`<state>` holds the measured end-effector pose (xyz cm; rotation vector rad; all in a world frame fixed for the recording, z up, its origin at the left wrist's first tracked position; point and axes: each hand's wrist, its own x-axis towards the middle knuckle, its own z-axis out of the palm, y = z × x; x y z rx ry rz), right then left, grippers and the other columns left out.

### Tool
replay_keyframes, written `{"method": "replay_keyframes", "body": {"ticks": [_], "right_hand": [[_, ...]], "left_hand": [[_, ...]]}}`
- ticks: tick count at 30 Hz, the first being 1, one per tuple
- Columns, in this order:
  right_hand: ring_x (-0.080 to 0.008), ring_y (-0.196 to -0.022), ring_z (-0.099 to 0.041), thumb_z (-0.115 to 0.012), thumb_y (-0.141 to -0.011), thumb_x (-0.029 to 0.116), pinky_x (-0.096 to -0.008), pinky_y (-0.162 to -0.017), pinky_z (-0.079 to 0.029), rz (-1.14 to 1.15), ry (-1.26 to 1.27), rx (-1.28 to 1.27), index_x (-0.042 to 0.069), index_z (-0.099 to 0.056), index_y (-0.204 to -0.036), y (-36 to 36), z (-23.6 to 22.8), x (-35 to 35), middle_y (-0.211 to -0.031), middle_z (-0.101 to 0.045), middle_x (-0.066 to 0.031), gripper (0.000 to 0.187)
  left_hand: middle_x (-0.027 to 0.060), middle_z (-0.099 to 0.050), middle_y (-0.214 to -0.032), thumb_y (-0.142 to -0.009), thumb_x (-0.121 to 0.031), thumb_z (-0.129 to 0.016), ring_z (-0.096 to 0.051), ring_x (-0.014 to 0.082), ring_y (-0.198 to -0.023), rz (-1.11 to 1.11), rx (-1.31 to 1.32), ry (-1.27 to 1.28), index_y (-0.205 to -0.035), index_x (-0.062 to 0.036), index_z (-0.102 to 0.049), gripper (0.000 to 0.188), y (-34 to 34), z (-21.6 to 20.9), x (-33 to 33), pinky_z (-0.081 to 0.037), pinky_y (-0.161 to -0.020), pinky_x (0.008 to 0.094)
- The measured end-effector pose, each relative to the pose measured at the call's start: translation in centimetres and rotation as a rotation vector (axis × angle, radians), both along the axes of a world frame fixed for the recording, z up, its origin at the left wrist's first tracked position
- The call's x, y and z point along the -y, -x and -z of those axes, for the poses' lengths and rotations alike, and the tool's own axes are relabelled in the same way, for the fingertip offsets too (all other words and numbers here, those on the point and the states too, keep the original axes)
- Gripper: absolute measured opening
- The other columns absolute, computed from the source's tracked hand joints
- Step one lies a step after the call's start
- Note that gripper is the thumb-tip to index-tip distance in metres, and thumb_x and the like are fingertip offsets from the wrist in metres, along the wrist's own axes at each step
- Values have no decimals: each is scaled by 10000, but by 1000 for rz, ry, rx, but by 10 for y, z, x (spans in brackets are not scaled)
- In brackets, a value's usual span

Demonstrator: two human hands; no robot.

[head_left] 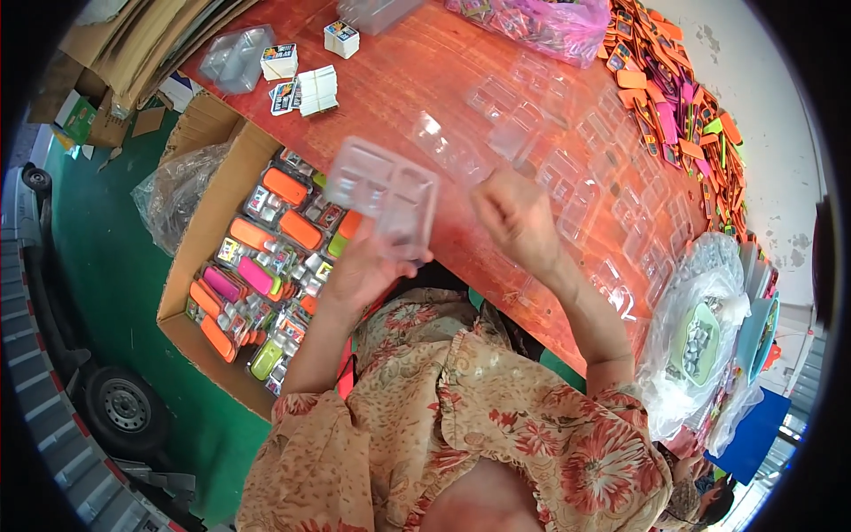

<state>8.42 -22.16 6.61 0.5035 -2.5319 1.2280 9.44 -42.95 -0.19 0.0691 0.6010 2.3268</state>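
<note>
My left hand point(368, 266) grips a clear plastic blister tray point(403, 199) with several moulded compartments, held up over the table's near edge beside the cardboard box. Over the red table point(372, 115), my right hand point(514, 217) is closed, its fingers curled and slightly blurred. Whatever it may hold is hidden. Just past its knuckles lies a clear tray point(448, 146), blurred and hard to make out. To the right of that hand, several more clear blister trays point(567, 186) are spread in rows on the tabletop.
At left stands an open cardboard box point(191, 257) of packed orange, pink and green items. Card stacks point(317, 90) and an empty clear tray point(238, 58) sit at the far left. A pink bag point(558, 31), a colourful pile point(674, 115) and a plastic-wrapped green basin point(696, 346) line the far and right sides.
</note>
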Motion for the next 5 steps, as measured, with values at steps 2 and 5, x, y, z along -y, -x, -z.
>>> {"method": "replay_keyframes", "body": {"ticks": [2, 5], "right_hand": [[-198, -504, -491, -538, -678, -12, -316, -445, -390, -72, -297, -101, 17, -465, -655, -10, 12, 4, -596, -459, -89, 82], [-241, -552, -528, -560, -697, 85, -308, -456, -431, -26, -497, -79, 51, -488, -671, -18, 33, 12, -628, -476, -92, 84]], "left_hand": [[136, -466, -1082, -699, -313, -631, -539, 329, -864, -88, 64, 33, -1249, -121, -224, 710, 1, 2, 21, -490, -584, 327], [129, -466, -1087, -698, -366, -626, -534, 326, -897, -158, -98, 127, -1249, -120, -213, 732, 3, 1, 43, -497, -605, 334]]}}
